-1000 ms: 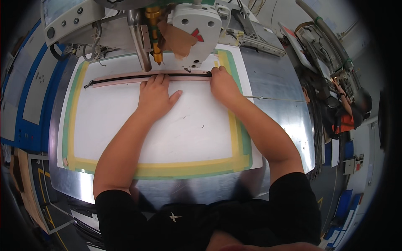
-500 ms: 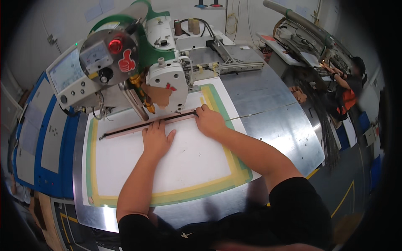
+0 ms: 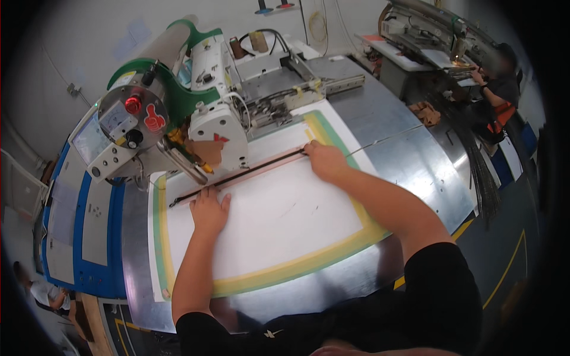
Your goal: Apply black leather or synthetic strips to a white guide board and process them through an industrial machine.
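A long, narrow black strip, with a small dark end piece at its left tip, lies slantwise over a pinkish band on the white sheet. My left hand rests palm down near the strip's left part, its fingertips at the lower edge and its thumb spread away. At the strip's right end, my right hand has its fingers closed on the tip. The machine head, with a brown flap hanging on it, stands just beyond the strip.
Yellow and green tape borders the sheet on a metal table. A control panel and blue cabinet stand left. Another person works at a machine far right; someone else is at lower left.
My left hand has shifted left along the black strip. My right hand stays at its right end. The whole view has turned, so the scene sits differently in the picture.
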Motion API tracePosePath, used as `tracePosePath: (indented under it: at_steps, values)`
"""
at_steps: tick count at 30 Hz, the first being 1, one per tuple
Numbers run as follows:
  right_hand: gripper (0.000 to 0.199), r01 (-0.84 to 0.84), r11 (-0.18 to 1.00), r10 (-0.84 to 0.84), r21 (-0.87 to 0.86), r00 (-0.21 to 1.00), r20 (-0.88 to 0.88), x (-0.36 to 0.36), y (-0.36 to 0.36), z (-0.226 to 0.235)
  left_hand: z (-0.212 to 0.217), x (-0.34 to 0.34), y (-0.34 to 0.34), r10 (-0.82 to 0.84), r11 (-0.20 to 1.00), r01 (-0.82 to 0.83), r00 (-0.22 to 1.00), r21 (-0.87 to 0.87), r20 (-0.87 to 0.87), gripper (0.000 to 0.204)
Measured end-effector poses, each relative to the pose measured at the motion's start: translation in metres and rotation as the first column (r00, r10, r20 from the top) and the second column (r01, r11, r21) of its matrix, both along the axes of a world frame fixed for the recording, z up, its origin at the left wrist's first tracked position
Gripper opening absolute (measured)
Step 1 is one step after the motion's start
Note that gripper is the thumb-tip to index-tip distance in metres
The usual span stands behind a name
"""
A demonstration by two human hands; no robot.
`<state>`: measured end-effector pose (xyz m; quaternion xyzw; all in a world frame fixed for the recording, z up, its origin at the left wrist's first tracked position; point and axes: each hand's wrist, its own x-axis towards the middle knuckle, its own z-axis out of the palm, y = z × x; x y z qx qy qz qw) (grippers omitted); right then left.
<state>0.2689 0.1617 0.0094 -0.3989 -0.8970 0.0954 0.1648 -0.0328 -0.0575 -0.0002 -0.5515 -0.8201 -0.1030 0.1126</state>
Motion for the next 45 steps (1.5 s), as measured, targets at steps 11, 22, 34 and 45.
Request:
tracePosePath:
  at_steps: [11,22,34,45]
  values:
    - [0.023,0.104,0.975,-0.103,0.196,0.995,-0.017,0.066,0.071,-0.008,0.005,-0.032,0.0,-0.064,0.997,0.065,0.998,0.039,-0.03,0.055]
    - [0.03,0.061,0.986,-0.062,0.157,0.998,-0.003,0.015,0.046,-0.018,-0.007,0.0,0.043,-0.282,0.959,0.276,0.954,0.066,0.101,0.055]
    - [0.027,-0.177,0.982,0.185,-0.063,0.97,0.16,-0.114,-0.018,-0.008,-0.02,0.025,0.06,-0.235,0.972,0.233,0.971,0.037,0.053,0.077]
    - [0.035,-0.21,0.974,0.215,-0.084,0.975,0.051,-0.111,-0.008,-0.019,-0.002,-0.014,0.053,-0.109,0.987,0.115,0.992,-0.112,0.056,0.054]
